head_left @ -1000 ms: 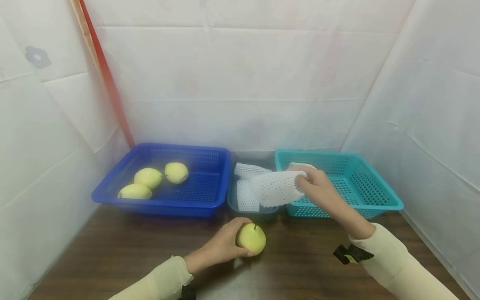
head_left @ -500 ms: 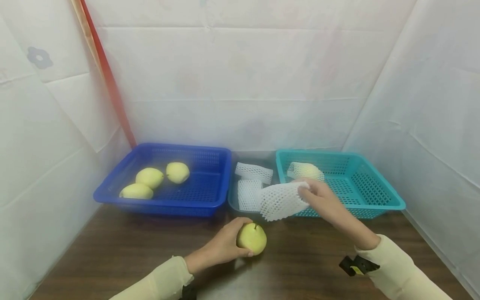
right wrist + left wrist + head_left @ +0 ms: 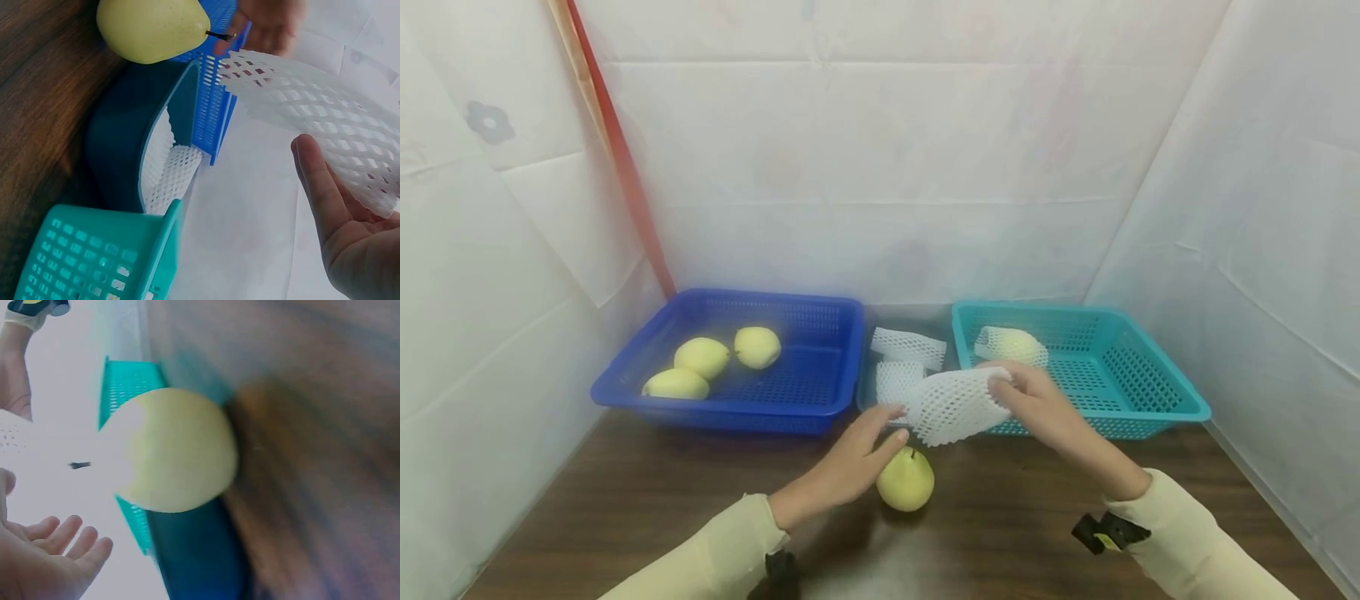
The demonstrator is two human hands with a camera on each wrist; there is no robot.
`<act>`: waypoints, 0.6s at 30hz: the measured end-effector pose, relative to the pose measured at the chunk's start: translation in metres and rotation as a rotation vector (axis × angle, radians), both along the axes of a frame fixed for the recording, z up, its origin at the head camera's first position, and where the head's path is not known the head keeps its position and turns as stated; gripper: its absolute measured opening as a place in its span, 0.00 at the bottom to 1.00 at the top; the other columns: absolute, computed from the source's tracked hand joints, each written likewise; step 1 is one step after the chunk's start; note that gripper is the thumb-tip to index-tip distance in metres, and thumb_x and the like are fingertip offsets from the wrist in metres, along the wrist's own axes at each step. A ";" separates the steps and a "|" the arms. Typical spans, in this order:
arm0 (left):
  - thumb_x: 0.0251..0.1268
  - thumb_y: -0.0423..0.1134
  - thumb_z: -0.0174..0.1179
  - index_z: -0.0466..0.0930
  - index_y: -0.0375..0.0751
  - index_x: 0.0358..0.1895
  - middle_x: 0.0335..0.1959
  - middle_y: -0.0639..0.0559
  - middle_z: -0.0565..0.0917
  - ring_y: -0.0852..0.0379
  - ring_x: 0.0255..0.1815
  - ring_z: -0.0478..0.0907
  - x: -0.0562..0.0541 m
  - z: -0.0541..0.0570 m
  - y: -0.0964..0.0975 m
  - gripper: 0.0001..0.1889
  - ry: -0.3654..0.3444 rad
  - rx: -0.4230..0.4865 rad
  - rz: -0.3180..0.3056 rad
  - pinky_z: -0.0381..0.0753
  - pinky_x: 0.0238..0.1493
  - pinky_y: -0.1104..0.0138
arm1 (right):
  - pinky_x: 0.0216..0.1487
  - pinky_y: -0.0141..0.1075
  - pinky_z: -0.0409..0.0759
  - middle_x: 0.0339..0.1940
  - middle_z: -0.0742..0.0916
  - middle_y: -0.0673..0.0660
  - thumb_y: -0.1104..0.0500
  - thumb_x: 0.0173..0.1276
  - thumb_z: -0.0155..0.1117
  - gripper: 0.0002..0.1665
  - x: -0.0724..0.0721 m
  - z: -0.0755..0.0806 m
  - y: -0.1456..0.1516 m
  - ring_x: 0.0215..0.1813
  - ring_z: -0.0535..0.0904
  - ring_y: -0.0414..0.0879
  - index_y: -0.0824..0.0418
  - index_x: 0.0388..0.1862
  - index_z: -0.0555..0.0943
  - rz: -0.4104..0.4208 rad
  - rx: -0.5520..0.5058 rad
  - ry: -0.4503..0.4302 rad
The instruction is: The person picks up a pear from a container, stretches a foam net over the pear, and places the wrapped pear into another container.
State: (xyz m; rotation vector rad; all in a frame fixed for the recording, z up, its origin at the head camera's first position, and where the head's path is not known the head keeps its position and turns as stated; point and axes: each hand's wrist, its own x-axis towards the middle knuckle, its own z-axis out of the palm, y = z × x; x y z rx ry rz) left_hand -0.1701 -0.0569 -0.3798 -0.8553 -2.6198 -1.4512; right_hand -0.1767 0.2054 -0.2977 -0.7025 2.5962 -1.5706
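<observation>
My right hand [image 3: 1036, 398] pinches one end of a white foam fruit net [image 3: 958, 406], held above the table in front of the baskets. A yellow-green pear [image 3: 906, 482] stands upright on the table just below it, stem up. My left hand [image 3: 850, 463] is raised beside the pear, fingers extended toward the net's free end; whether they touch the net is unclear. In the left wrist view that hand [image 3: 53, 559] is clear of the pear, fingers spread. The right wrist view shows the thumb lying along the net's edge.
A blue basket [image 3: 722, 408] with 3 pears stands at the left. Between the baskets, a grey-blue bin [image 3: 119, 137] holds more foam nets [image 3: 910, 344]. The teal basket [image 3: 1150, 404] at the right holds a netted pear [image 3: 1017, 346]. White sheeting [image 3: 880, 167] hangs behind.
My left hand has let go of the pear and risen toward the net. My right hand has brought the net down and nearer, away from the bin. The pear stays put.
</observation>
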 end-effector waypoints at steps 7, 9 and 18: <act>0.73 0.40 0.48 0.73 0.28 0.54 0.48 0.40 0.80 0.44 0.49 0.78 -0.003 0.016 0.008 0.17 -0.200 0.419 0.095 0.72 0.56 0.53 | 0.42 0.39 0.81 0.52 0.81 0.66 0.58 0.77 0.43 0.22 0.000 0.002 -0.004 0.48 0.81 0.53 0.70 0.62 0.71 -0.029 -0.019 -0.043; 0.73 0.40 0.48 0.73 0.26 0.50 0.44 0.43 0.80 0.48 0.47 0.78 -0.004 0.019 0.011 0.17 -0.292 0.588 0.089 0.73 0.56 0.54 | 0.41 0.39 0.81 0.52 0.81 0.66 0.59 0.77 0.42 0.22 0.000 0.001 -0.006 0.47 0.81 0.53 0.71 0.62 0.70 -0.045 -0.018 -0.055; 0.77 0.44 0.42 0.60 0.24 0.66 0.60 0.38 0.72 0.49 0.60 0.71 -0.007 0.014 0.017 0.26 -0.591 0.924 -0.043 0.68 0.61 0.56 | 0.38 0.38 0.81 0.48 0.83 0.63 0.59 0.77 0.44 0.20 -0.001 -0.009 -0.021 0.44 0.82 0.48 0.71 0.59 0.72 0.002 -0.009 -0.040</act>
